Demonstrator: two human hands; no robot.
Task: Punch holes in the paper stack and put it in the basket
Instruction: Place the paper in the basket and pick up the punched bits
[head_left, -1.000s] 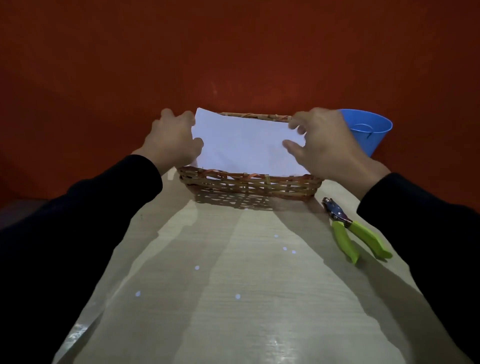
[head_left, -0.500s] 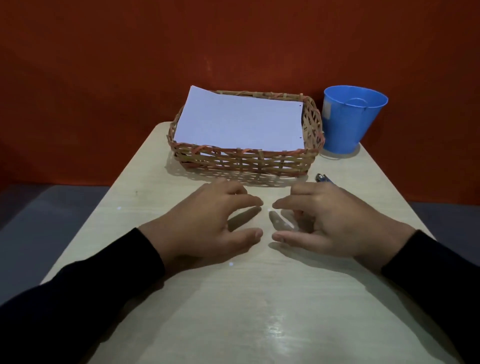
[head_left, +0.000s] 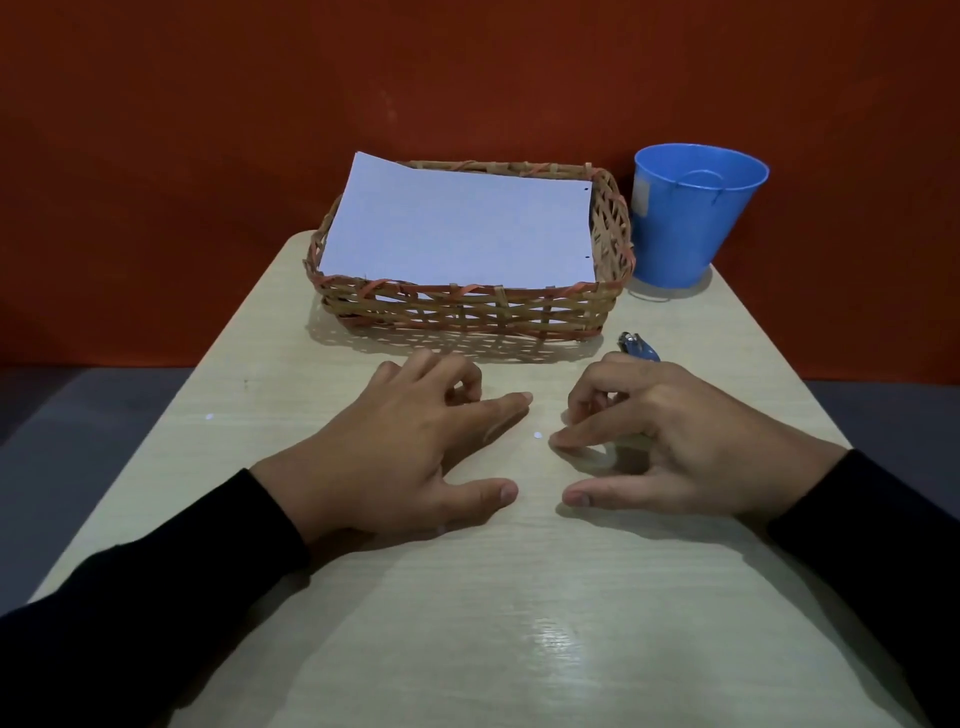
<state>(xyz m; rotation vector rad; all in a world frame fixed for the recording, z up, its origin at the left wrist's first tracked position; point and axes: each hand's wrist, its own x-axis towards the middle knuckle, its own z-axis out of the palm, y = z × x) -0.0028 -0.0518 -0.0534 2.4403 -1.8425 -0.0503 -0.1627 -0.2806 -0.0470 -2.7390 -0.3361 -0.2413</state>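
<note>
The white paper stack (head_left: 457, 228) lies in the woven basket (head_left: 467, 312) at the far middle of the table, with two small holes along its right edge. My left hand (head_left: 405, 457) rests on the table in front of the basket, fingers apart and holding nothing. My right hand (head_left: 670, 452) lies beside it, fingers loosely curled with their tips on the wood, also holding nothing. The hole punch (head_left: 636, 345) shows only its metal head beyond my right hand; the rest is hidden.
A blue bucket (head_left: 691, 218) stands right of the basket at the table's far right corner. Small white paper dots (head_left: 537, 436) lie on the light wooden table (head_left: 519, 623). A red wall rises behind.
Both hands let go of the paper stack in the basket and drew back to the table. Over the last half second they shifted only slightly, the fingers curling a little.
</note>
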